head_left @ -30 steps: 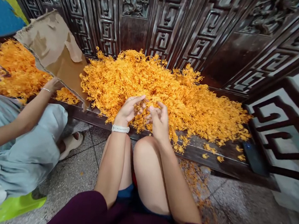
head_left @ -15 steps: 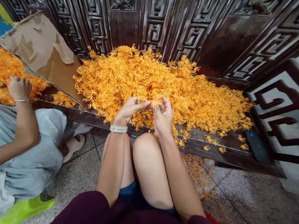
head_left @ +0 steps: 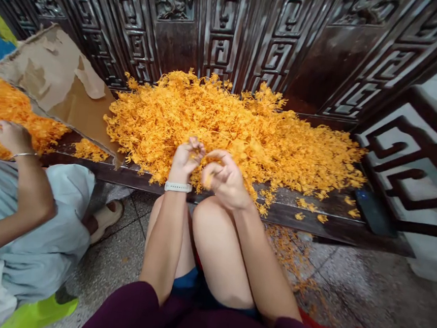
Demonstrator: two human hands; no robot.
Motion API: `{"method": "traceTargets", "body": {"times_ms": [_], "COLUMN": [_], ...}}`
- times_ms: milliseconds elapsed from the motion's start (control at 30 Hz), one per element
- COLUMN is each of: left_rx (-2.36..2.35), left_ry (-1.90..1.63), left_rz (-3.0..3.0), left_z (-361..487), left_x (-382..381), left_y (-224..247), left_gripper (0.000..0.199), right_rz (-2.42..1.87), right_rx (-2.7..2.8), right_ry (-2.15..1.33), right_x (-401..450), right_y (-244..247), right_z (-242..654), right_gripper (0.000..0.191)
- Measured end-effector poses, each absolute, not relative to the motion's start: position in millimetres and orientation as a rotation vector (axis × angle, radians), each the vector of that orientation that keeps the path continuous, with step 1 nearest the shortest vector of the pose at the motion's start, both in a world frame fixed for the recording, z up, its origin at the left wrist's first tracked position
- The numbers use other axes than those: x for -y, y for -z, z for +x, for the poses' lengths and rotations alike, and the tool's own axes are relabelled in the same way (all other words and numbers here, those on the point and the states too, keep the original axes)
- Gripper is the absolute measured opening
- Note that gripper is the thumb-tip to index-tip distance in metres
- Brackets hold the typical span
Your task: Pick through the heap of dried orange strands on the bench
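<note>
A heap of small orange plastic-looking flower pieces (head_left: 207, 112) with thin prongs lies on the dark wooden bench (head_left: 350, 231). At its front edge my left hand (head_left: 186, 160), with a pale wristband, is curled with its fingers raised. A bit of orange shows among those fingers, seemingly a flower piece. Close by on the right, my right hand (head_left: 227, 181) is turned inward, its fingers bent round an orange flower piece (head_left: 208, 179) that is blurred by motion. The two hands are slightly apart, above my knees.
A torn cardboard sheet (head_left: 82, 103) leans at the heap's left side. Beyond it, a co-worker's hands (head_left: 14, 137) work by another orange pile (head_left: 24, 111). A dark phone (head_left: 375, 212) lies at the bench's right end. Carved panels (head_left: 237, 38) rise behind.
My hands have parted from their fingertip contact. The left has turned upright with fingers curled; the right has dropped slightly and rolled inward. The co-worker's hands have shifted too.
</note>
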State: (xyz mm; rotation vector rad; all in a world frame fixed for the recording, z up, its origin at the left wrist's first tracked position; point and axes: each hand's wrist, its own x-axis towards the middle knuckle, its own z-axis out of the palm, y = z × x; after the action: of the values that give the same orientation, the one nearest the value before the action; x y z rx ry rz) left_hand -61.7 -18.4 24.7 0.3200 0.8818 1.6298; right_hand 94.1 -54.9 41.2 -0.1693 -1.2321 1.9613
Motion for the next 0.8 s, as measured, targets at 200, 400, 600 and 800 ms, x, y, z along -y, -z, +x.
{"method": "traceTargets", "body": {"times_ms": [200, 400, 600, 800], "left_rx": [-0.827, -0.901, -1.175, -1.255], "left_ry": [-1.571, -1.609, -1.558, -1.407], "left_rz": [0.478, 0.441, 0.806, 1.593], "left_z": [-82, -67, -44, -51], "left_x": [26, 25, 24, 28], "left_y": [-20, -15, -14, -15], "left_gripper": [0.024, 0.03, 0.034, 0.051], "right_rz": [0.252, -0.336, -0.612, -0.828], "right_rx": [1.857, 0.775, 1.107, 1.692], "right_ry": [-2.041, -1.531, -1.702, -0.929], "right_x": [59, 28, 49, 50], "right_y": [-56, -29, -44, -65], "right_z": [140, 159, 134, 133], "right_gripper": [0.014, 0.031, 0.017, 0.027]}}
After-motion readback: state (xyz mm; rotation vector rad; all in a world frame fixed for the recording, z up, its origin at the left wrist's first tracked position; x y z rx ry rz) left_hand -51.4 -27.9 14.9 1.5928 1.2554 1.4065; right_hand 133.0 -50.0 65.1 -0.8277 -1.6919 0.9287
